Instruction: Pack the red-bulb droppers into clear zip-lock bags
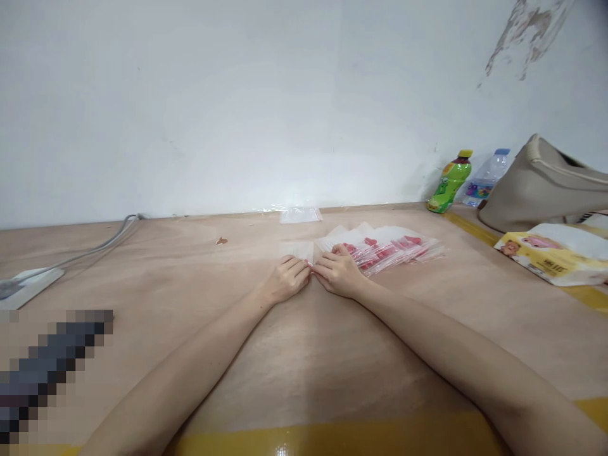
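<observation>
My left hand [287, 279] and my right hand [339, 272] meet over the middle of the table, their fingertips almost touching. Both pinch the near edge of a small clear plastic bag [297, 248], which lies flat beyond the fingers. A bit of red shows between the fingertips, too small to name. Just behind and right of my right hand spreads a fanned pile of clear plastic bags [399, 247] with red pieces inside. Another clear bag [301, 215] lies farther back, near the wall.
At the back right stand a green bottle [450, 182], a clear water bottle [489, 177] and a beige bag [536, 183]. A yellow-and-white tissue pack [553, 253] lies in front. To the left are a grey cable [102, 244] and a blurred dark object [52, 367].
</observation>
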### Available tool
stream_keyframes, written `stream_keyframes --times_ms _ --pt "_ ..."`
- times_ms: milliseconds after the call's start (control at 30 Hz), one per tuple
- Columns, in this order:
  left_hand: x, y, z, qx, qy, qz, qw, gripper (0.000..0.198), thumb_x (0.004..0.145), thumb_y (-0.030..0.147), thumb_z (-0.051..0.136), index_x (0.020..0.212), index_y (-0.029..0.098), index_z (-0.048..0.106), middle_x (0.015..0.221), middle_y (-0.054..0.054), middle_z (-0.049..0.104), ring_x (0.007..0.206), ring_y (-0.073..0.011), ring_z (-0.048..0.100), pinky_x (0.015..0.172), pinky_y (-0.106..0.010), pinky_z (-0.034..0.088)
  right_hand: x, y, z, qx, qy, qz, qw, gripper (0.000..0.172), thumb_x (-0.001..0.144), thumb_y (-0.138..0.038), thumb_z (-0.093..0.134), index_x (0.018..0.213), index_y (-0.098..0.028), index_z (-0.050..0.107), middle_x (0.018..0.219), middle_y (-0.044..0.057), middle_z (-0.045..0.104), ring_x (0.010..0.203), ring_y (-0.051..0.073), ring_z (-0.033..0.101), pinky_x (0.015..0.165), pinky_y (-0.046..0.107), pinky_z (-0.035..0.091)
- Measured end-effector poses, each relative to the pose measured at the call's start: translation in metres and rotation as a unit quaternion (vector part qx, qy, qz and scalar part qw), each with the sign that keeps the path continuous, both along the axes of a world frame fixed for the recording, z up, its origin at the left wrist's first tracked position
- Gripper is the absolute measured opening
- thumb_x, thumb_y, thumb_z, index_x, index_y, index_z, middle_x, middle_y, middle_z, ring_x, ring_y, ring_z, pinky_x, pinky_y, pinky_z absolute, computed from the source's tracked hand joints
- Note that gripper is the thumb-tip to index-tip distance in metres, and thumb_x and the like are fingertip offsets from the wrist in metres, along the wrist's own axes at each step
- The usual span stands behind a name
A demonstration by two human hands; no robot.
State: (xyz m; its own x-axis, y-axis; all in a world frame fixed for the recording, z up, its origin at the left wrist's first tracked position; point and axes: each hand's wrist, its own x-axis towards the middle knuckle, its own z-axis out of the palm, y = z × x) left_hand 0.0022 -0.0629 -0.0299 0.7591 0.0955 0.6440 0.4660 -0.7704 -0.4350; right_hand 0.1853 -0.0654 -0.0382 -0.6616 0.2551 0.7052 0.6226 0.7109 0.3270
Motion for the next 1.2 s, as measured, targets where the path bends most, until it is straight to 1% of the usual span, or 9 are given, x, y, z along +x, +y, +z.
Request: stream_keyframes --times_ms 67,233,333,433,567,800,1000,1200 --pt "-0.0001 0.0 0.0006 0.002 0.006 0.001 1.0 0.013 0.084 0.013 0.044 0.079 0.014 0.056 0.075 -0.006 0.065 0.07 -0.0166 0.061 0.065 -0.031 0.049 -0.0003 -0.0003 0.0 0.001 0.002 -0.002 1.0 0.026 0.086 -0.016 0.039 0.069 -0.016 0.058 0.064 0.002 0.057 0.067 0.012 0.045 0.069 0.032 0.021" --pt "-0.0042 0.001 -0.0017 -0.003 -0.017 0.011 1.0 0.013 0.086 0.014 0.043 0.087 0.015 0.056 0.087 -0.007 0.066 0.08 -0.0167 0.063 0.07 -0.03 0.05 0.002 0.0016 -0.0035 -0.02 0.02 -0.009 1.0 0.022 0.086 -0.018 0.04 0.075 -0.015 0.059 0.067 0.002 0.058 0.068 0.013 0.045 0.071 0.033 0.023" --pt "-0.007 0.0011 -0.0031 -0.001 -0.037 0.013 0.999 0.011 0.085 0.013 0.046 0.087 0.015 0.056 0.087 -0.006 0.066 0.078 -0.0158 0.063 0.068 -0.029 0.05 0.0033 0.0029 -0.0049 -0.024 0.028 -0.007 0.999 0.02 0.086 -0.019 0.041 0.079 -0.016 0.06 0.069 0.002 0.058 0.071 0.013 0.046 0.072 0.032 0.023" --pt "-0.008 0.0006 -0.0026 0.003 -0.038 0.007 0.999 0.009 0.084 0.013 0.048 0.087 0.014 0.056 0.087 -0.006 0.067 0.076 -0.0154 0.063 0.067 -0.028 0.05 0.0028 0.003 -0.004 -0.012 0.026 -0.003 1.0 0.02 0.086 -0.019 0.041 0.083 -0.017 0.061 0.071 0.002 0.06 0.072 0.014 0.046 0.073 0.032 0.023" --pt "-0.0073 0.0003 -0.001 0.011 -0.027 0.0 1.0 0.01 0.084 0.013 0.048 0.088 0.015 0.057 0.09 -0.005 0.068 0.077 -0.0161 0.064 0.068 -0.03 0.049 0.0006 0.0015 -0.0015 0.002 0.014 -0.003 1.0 0.021 0.086 -0.018 0.041 0.081 -0.017 0.061 0.069 0.002 0.059 0.071 0.014 0.044 0.072 0.033 0.023" --pt "-0.0046 0.0028 -0.0019 0.011 -0.009 0.004 1.0 0.012 0.084 0.014 0.046 0.082 0.016 0.057 0.085 -0.005 0.068 0.074 -0.0158 0.063 0.067 -0.031 0.047 -0.0012 -0.0004 0.0005 -0.005 0.002 -0.012 1.0 0.022 0.085 -0.017 0.04 0.073 -0.016 0.059 0.064 0.002 0.057 0.069 0.013 0.042 0.072 0.033 0.021" --pt "-0.0042 0.0025 -0.001 0.001 -0.011 0.013 1.0 0.012 0.084 0.015 0.045 0.081 0.016 0.057 0.082 -0.005 0.067 0.073 -0.016 0.063 0.067 -0.032 0.047 -0.0018 -0.0003 0.0003 -0.005 0.015 -0.015 1.0 0.021 0.085 -0.017 0.04 0.078 -0.016 0.06 0.066 0.002 0.057 0.069 0.013 0.043 0.073 0.034 0.022" --pt "-0.0074 0.0015 -0.001 -0.018 -0.026 0.014 0.999 0.012 0.083 0.014 0.046 0.084 0.017 0.057 0.082 -0.005 0.067 0.072 -0.0155 0.063 0.071 -0.032 0.048 0.0004 0.0002 -0.001 -0.022 0.024 -0.017 0.999 0.022 0.086 -0.018 0.04 0.078 -0.017 0.06 0.067 0.002 0.058 0.07 0.014 0.044 0.075 0.034 0.022"
